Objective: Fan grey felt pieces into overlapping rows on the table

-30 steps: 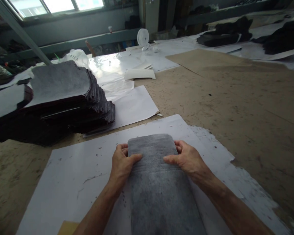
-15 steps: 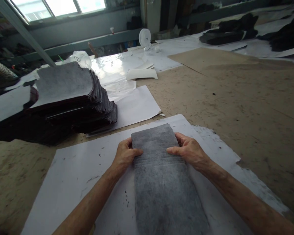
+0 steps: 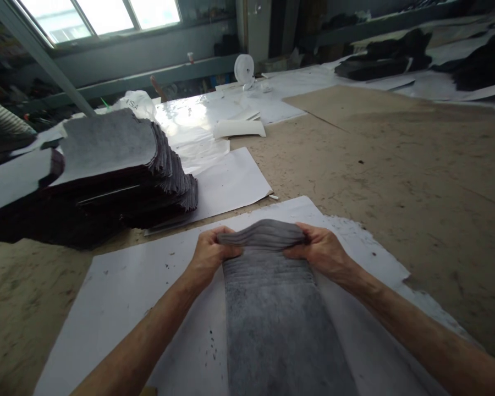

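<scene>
A stack of grey fabric pieces [image 3: 284, 324] lies lengthwise in front of me on a white paper sheet [image 3: 148, 308]. Its far end is bent up, so the layered edges face me. My left hand [image 3: 214, 250] pinches the left corner of that raised end, thumb on the near side. At the right corner my right hand [image 3: 319, 247] grips the same end in a matching way. Most of the fingers are hidden behind the layers. The near end of the stack runs out of the bottom of the view.
To the left stands a tall pile of grey and black fabric pieces [image 3: 111, 143]. Further back are a white paper sheet [image 3: 226, 181], a curved white strip [image 3: 239, 128] and a white roll [image 3: 244, 69]. Brown paper [image 3: 338, 104] and dark cloth bundles [image 3: 383, 58] lie at the back right.
The far end of the grey stack, flat before, is now lifted and curled toward me by both hands, showing its layered edges. The pile at the left has not moved.
</scene>
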A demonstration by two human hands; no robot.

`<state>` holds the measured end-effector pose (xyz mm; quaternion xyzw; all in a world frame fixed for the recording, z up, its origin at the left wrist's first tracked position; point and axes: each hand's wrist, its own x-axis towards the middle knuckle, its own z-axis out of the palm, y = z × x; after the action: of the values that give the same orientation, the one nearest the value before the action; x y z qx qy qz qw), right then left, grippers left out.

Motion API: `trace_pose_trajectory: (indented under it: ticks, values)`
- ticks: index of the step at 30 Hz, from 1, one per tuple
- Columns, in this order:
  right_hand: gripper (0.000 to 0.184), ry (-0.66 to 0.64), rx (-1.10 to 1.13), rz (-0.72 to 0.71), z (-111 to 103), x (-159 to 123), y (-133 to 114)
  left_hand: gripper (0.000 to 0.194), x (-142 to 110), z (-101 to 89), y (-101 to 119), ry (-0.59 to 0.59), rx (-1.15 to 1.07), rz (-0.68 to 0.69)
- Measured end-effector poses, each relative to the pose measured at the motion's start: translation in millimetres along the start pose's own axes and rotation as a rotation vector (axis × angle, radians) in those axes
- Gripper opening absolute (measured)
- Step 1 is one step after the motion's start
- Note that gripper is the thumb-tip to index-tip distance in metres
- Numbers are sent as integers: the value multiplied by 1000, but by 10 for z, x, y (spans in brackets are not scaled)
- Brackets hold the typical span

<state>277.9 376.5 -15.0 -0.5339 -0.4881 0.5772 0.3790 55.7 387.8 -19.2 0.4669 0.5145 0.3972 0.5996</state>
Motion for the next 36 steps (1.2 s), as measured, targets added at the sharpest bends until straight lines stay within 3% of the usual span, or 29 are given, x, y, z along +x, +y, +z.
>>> trace_pose_trajectory:
  ticks: [3, 7, 10, 15, 18, 21, 26, 31, 34, 36]
  values:
    - [23, 38, -63, -26, 14, -6, 56, 25, -64, -15, -25, -18, 7, 14]
    - [34, -10, -134, 3, 28, 83, 27, 34, 37, 9, -58, -48, 75, -52]
    - [40, -36, -184, -10, 22, 85, -22, 29, 55, 15, -56, -11, 130, -73]
    - [44, -135, -173, -85, -28, -216, 23, 29, -340, -21, 5, -24, 88, -36]
    - [42, -182, -109, -67, -36, -329, 113, 27, -501, -33, -16, -57, 82, -83]
    - [38, -140, -212, -34, 9, -291, 162, 24, -435, -27, -89, -60, 153, -120]
    - [36, -18, -587, -178, 113, -250, 171, 24, -291, 8, -151, 25, 349, -73]
    - [58, 187, -695, -207, 129, -322, 205, 28, -345, 30, -134, 148, 541, -5]
    - [54, 348, -889, -458, 177, -487, 147, 33, -379, 15, -148, 168, 587, 26]
    - [52, 350, -1046, -719, 265, -702, 120, 34, -390, 4, -173, 174, 599, 51]
